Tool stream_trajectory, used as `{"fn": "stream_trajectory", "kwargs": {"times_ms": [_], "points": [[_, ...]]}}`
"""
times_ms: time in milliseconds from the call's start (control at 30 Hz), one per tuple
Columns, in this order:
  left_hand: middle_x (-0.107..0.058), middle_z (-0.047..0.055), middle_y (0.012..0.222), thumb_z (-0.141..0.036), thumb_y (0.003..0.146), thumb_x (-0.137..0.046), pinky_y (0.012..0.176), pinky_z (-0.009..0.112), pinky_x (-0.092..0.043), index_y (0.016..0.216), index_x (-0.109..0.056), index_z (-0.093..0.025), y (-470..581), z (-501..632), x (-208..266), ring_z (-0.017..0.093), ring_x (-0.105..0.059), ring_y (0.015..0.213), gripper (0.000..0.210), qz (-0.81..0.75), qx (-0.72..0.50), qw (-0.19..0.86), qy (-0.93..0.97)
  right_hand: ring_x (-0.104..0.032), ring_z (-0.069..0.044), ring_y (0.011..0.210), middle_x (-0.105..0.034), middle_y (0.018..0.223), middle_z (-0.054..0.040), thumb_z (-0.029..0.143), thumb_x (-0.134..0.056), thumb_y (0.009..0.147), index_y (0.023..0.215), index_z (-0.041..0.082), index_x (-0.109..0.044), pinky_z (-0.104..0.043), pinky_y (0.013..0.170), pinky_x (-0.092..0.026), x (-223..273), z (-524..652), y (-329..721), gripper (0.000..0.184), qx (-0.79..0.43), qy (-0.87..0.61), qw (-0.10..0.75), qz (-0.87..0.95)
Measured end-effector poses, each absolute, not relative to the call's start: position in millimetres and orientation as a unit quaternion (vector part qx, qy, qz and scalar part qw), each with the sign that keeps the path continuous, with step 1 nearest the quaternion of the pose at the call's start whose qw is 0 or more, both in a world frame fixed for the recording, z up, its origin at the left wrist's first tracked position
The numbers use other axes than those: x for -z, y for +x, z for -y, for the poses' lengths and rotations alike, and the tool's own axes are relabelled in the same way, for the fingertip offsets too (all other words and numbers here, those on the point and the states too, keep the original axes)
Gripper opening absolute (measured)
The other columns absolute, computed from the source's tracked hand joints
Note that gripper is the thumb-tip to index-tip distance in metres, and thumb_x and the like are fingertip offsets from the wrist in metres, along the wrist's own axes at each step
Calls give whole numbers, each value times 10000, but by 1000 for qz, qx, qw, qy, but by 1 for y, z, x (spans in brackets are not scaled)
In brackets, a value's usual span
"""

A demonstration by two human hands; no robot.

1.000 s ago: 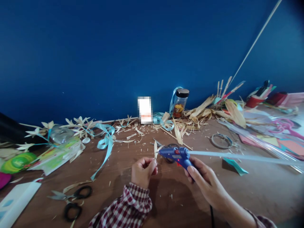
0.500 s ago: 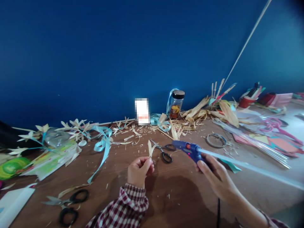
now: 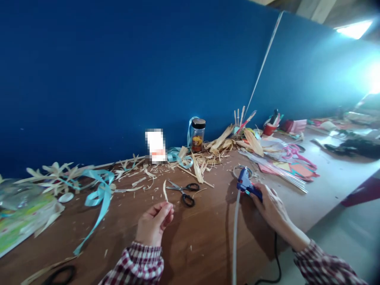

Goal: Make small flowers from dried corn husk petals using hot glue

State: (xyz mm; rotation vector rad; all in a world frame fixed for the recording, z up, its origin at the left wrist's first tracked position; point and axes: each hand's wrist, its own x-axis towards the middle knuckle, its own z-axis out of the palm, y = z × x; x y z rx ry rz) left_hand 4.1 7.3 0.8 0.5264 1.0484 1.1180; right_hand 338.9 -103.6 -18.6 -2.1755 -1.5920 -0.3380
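"From my head view, the glue gun [image 3: 246,183] has swung right and turned since half a second ago: its nose pointed left then, and now it points towards the wall [image 3: 118,71]. My view has turned right too."

"And your hands?"

"My left grip [image 3: 152,223] has thumb and fingertips pinched together on a pale husk piece [image 3: 165,190], which stands up out of them, left of the scissors [image 3: 181,190]. My right grip [image 3: 273,208] is closed round the gun's handle. Whether the gun touches the desk [image 3: 202,245], I can't tell."

"How will the husk handle?"

"Nearly weightless, I'd judge: dry, thin, a bit springy, easy to crease or split. I'd pinch it low at the base, as I am, lightly, and leave the upper part alone."

"The gun?"

"Heavier, hard plastic, firm in the palm. I'd keep to the handle, well behind the nose, which may be hot. The long glue stick [image 3: 235,237] trailing from its back looks bendy and could tug, as could the cord [image 3: 276,249]."
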Motion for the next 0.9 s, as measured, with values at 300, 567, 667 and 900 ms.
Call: {"fn": "stream_trajectory", "kwargs": {"times_ms": [300,567,667,900], "points": [[-676,1,543,-170,421,-814,476,121,-517,618,-665,-117,5,-7,4,71,-603,481,253,-465,-506,675,269,-523,-257,877,-611,935,-95,327,-450,835,1037,172,-488,-348,727,-439,11,102,332,257,115,-790,201,568],[-668,1,531,-210,458,-792,466,149,-499,620,-664,-130,8,-4,9,92,-600,484,221,-477,-500,652,314,-537,-270,864,-602,937,-107,366,-449,836,1079,162,-493,-370,713,-440,1,104,327,321,126,-804,133,566],[-659,-3,514,-235,484,-781,459,164,-481,621,-663,-131,9,-2,10,92,-583,462,208,-479,-503,627,353,-519,-322,920,-569,1036,-144,453,-492,795,1154,157,-475,-428,733,-431,-18,99,314,465,162,-802,130,559],[-665,8,533,-266,558,-737,486,180,-461,618,-671,-149,10,6,8,109,-580,491,146,-497,-530,488,484,-563,-175,858,-604,982,-59,349,-506,831,1102,213,-519,-281,740,-455,-75,68,216,304,-129,-631,313,698]]}}
